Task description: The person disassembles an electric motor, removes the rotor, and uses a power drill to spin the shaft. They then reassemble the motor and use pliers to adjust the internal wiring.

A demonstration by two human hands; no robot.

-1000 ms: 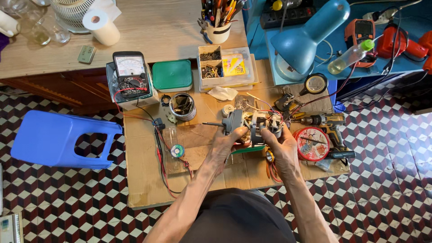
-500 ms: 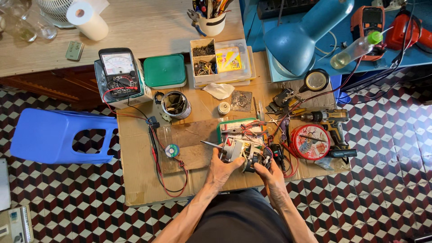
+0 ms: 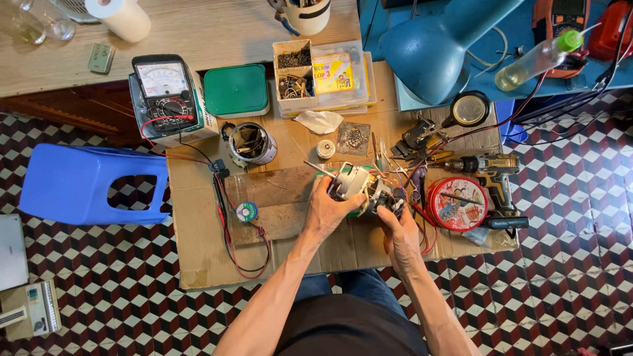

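Observation:
A small electric motor (image 3: 361,186) with a metal frame and loose coloured wires is held over the low cardboard-covered table (image 3: 198,257). My left hand (image 3: 326,212) grips its left side. My right hand (image 3: 397,232) holds its right end from below. A green board under the motor is mostly hidden by my hands. A thin metal shaft sticks out of the motor toward the left.
An analog multimeter (image 3: 165,89) with red and black leads sits at the back left, beside a green lidded box (image 3: 235,89) and a metal can (image 3: 251,143). A cordless drill (image 3: 491,173), a red round tin (image 3: 456,202) and pliers lie right. A blue plastic stool (image 3: 72,184) stands left.
The motor was first lifted and pulled nearer to me, and now both hands have carried it back out over the middle of the table. The camera view has tilted down.

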